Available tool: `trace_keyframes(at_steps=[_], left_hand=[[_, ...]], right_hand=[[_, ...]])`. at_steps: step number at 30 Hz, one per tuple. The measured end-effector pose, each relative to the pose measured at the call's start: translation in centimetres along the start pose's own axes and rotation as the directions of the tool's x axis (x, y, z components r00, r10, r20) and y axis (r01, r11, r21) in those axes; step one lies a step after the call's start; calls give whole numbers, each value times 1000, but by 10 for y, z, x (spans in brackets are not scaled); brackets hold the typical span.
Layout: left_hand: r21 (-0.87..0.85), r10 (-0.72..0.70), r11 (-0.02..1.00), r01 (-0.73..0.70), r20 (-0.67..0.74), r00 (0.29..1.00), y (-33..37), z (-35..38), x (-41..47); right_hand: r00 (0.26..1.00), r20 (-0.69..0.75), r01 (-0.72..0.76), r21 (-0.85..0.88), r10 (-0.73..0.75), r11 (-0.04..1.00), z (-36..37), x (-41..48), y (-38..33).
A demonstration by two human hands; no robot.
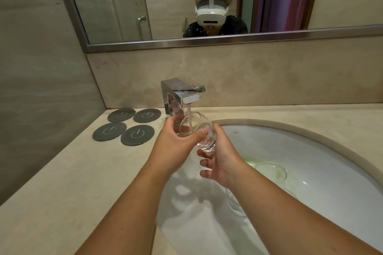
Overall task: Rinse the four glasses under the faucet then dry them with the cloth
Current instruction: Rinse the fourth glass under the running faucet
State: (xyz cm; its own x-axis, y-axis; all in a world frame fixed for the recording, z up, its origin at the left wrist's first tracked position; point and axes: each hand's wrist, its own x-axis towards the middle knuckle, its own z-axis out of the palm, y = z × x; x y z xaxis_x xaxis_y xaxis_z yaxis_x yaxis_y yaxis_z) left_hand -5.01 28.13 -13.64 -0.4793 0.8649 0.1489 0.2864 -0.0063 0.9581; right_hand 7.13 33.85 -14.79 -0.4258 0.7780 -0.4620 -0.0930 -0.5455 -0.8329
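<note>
A clear glass (196, 126) is tilted under the chrome faucet (182, 94), and running water pours into its mouth. My left hand (176, 145) grips the glass from the left, thumb across its side. My right hand (219, 159) holds its base from the right with the fingers curled under it. Two more glasses lie in the white sink (331, 172): one (271, 170) with greenish residue to the right of my right wrist, another (236, 203) partly hidden under my right forearm. No cloth is in view.
Several dark round coasters (124, 126) lie on the beige counter (62, 192) left of the faucet. A mirror (207, 2) hangs above the backsplash and reflects a person wearing a headset. A wall closes the left side.
</note>
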Motion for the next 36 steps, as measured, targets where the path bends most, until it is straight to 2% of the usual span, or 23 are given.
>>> trace_keyframes(at_steps=[3, 8, 15, 21, 27, 31, 36], left_hand=[[6, -3, 1000, 3, 5, 1000, 0, 0, 0], [110, 6, 994, -16, 91, 996, 7, 5, -7], [190, -44, 981, 36, 41, 998, 13, 11, -11], [24, -92, 996, 91, 53, 994, 14, 10, -11], [-148, -45, 988, 54, 60, 997, 14, 9, -10], [-173, -34, 983, 55, 121, 992, 11, 8, -8], [-244, -102, 959, 143, 173, 980, 12, 12, -9]], right_hand=[[1000, -19, 0, 50, 1, 999, 1, 2, -1], [986, -131, 121, 109, -106, 987, -3, 5, -2], [966, -199, 186, 99, -164, 978, -1, 1, -3], [942, -225, 263, 32, -249, 964, 4, -2, -4], [960, -194, 219, 63, -203, 974, 11, -5, -1], [966, -195, 196, 114, -171, 974, 15, -5, 3], [969, -186, 203, 216, -164, 955, 13, -4, 4]])
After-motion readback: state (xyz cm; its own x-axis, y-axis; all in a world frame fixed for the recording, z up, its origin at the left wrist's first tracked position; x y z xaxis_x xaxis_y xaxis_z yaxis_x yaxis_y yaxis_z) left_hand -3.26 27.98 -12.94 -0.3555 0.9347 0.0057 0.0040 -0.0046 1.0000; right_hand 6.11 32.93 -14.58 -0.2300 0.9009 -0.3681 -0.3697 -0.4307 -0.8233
